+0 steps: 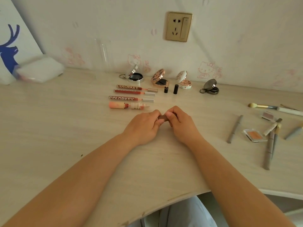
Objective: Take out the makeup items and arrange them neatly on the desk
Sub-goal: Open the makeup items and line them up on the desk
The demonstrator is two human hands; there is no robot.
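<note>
My left hand (144, 126) and my right hand (182, 123) meet at the middle of the desk (65, 128), both gripping one small brown lipstick tube (163, 118), mostly hidden by fingers. Behind them lie several lip gloss tubes (131, 94) in a row, their caps off beside them. Along the wall stand several open compacts (159, 78), an uncapped lipstick (166, 88) and its black cap (176, 89).
Loose brushes and grey pencils (268, 145), an orange blush pan (255, 135) and a small eyeshadow pan (268, 115) lie scattered at the right. A clear pouch (39, 70) and a white bag with a blue deer (9, 51) sit at back left. A clear glass (103, 54) stands by the wall.
</note>
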